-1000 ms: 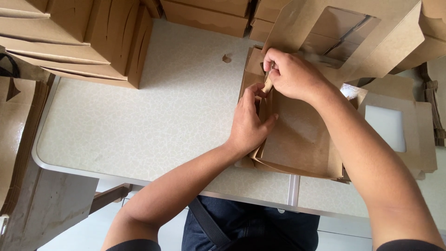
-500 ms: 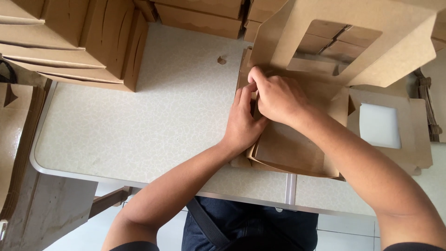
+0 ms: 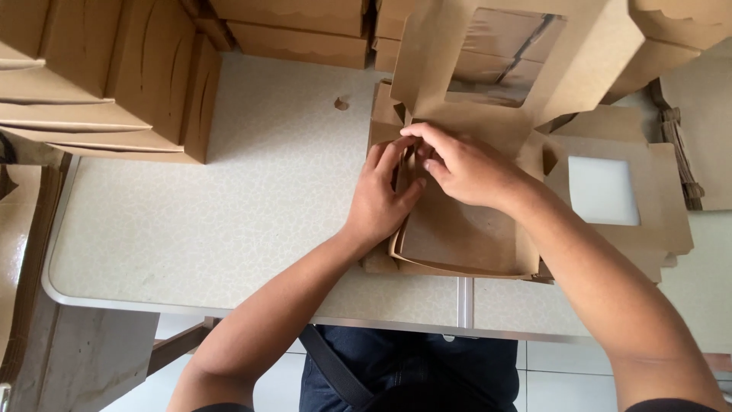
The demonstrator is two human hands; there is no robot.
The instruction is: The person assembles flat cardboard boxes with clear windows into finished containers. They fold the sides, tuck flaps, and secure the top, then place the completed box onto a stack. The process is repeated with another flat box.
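1. Cardboard box, brown and half-formed, sits at centre frame on the pale speckled table, its windowed lid standing open toward the top of the picture.
2. Left hand presses flat against the box's left wall, fingers curled over the upper left corner, pinching the cardboard there.
3. Right hand reaches in from the lower right, its fingertips meeting the left hand's at that same corner and gripping a fold of card; exactly which tab they hold is hidden by the fingers.
4. Judged from the frame, the base and the near and right walls already stand, while the left corner is being worked and the lid is not yet closed, so the box appears roughly midway to finished.
5. Flat blank with a clear window lies just right of the box, partly beneath the right forearm, unfolded.
6. Finished boxes are stacked at upper left, and more line the top edge.
7. Small cardboard scrap rests on the table above the left hand.
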